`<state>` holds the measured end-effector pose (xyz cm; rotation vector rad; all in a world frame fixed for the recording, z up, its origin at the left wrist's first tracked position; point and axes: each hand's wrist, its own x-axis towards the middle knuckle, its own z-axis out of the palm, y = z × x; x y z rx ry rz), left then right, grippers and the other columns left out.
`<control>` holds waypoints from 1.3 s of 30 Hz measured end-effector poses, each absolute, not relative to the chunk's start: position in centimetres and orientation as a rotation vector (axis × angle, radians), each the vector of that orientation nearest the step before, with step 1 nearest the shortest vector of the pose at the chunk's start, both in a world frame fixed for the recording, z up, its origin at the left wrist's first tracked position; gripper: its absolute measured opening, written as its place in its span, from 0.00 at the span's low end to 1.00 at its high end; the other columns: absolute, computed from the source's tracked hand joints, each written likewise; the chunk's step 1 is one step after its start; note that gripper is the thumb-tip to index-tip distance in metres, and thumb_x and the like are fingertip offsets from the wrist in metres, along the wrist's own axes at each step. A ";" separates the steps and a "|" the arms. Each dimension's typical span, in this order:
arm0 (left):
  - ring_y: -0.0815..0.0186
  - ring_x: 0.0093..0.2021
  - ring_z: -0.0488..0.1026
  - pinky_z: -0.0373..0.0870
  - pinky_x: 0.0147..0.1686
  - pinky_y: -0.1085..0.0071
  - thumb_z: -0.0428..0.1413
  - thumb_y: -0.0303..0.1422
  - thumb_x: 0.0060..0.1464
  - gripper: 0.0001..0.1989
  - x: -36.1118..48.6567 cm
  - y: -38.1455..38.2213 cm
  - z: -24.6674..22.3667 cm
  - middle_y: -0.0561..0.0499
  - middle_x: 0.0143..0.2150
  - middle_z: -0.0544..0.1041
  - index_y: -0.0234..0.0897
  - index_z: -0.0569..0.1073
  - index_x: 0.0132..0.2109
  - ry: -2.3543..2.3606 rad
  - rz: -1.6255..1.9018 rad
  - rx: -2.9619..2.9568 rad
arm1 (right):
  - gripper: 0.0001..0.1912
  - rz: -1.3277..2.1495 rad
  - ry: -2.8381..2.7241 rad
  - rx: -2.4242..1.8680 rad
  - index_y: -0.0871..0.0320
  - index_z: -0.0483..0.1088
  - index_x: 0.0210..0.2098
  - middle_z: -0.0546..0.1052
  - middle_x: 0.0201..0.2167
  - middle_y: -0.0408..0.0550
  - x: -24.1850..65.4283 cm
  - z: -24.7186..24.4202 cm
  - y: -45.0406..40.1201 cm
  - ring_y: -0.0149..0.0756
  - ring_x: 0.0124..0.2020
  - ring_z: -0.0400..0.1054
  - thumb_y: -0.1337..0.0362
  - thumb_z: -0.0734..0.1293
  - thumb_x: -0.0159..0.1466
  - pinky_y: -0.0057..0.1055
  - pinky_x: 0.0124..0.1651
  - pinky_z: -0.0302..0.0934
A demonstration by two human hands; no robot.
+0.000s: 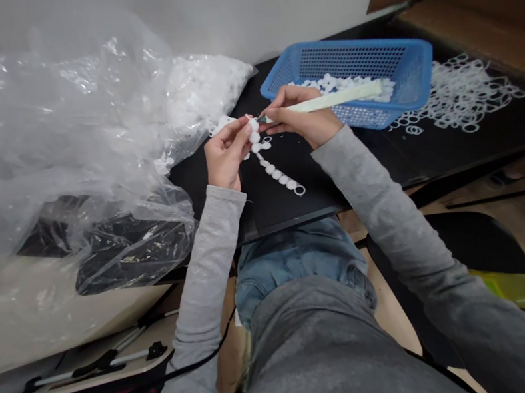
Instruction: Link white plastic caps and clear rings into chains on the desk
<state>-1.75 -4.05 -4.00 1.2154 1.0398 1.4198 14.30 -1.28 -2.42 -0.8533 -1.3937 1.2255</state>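
Left hand point(225, 154) has its fingertips pinched nearly closed on the upper end of a white chain point(278, 175), and the right hand point(313, 121) is wrapped around a long pale stick point(331, 100), its dark tip right up by that same end. The chain's other end trails down onto the black table point(264, 206). As far as I can tell, a decent run of discs is already linked, finishing in one open ring point(299, 191), but no clue whether that's a whole piece or just partway. Loads of material left over, anyway: a few loose bits point(266, 144) sit beside the chain, the blue basket point(417, 78) just past the right hand has a layer of small white pieces point(331, 84), and a heap of rings point(458, 94) is spread next to it. Off to the left, a big clear plastic bag point(101, 116) has a bulging white load point(206, 91) in one corner, so nowhere near running out, I'd say.
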 end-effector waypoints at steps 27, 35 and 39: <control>0.61 0.50 0.77 0.72 0.51 0.62 0.64 0.40 0.51 0.24 -1.7 -3.3 -4.5 0.49 0.43 0.78 0.40 0.65 0.51 1.099 1.390 1.126 | 0.03 0.587 -1.738 -0.612 0.51 0.72 0.34 0.77 0.31 0.43 14.8 -1.4 -2.7 0.35 0.32 0.70 0.60 0.67 0.65 0.33 0.37 0.65; 0.58 0.53 0.75 0.71 0.54 0.60 0.65 0.40 0.49 0.24 -1.3 -4.0 -4.0 0.46 0.45 0.78 0.39 0.67 0.51 1.058 1.353 1.161 | 0.10 0.609 -1.845 -0.754 0.49 0.67 0.26 0.77 0.35 0.43 14.8 -2.0 -2.1 0.40 0.37 0.67 0.58 0.72 0.58 0.38 0.50 0.65; 0.55 0.55 0.74 0.70 0.55 0.60 0.68 0.37 0.44 0.27 -1.1 -4.5 -3.9 0.45 0.45 0.79 0.38 0.69 0.50 1.019 1.344 1.255 | 0.16 0.625 -1.697 -0.761 0.51 0.60 0.24 0.76 0.29 0.43 14.8 -2.1 -1.8 0.35 0.28 0.64 0.58 0.72 0.58 0.34 0.39 0.64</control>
